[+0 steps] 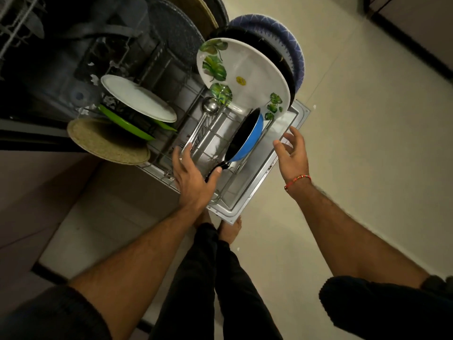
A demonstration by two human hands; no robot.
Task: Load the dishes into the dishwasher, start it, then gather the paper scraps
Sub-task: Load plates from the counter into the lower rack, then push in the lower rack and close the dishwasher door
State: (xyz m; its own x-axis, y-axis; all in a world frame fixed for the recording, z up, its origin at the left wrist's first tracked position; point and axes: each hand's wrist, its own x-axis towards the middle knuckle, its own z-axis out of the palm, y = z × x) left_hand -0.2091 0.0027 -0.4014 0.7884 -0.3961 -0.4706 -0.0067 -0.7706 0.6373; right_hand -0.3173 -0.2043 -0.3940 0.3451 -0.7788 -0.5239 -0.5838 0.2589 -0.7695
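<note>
Fingers of my left hand (190,174) lay spread over the pulled-out wire dishwasher rack (208,141), thumb touching the black handle of the blue frying pan (245,136) propped on edge inside. My right hand (291,153) hovered released at three o'clock from the pan, below the leaf-patterned white plate (245,69).

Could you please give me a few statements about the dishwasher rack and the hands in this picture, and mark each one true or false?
1. The blue pan stands on edge in the rack. True.
2. The right hand holds the leaf-patterned plate. False: it hovers open beside the rack, holding nothing.
3. The left hand is at the pan's black handle. True.
4. The green plate lies on top of the white plate. False: it sits beneath it.
</note>
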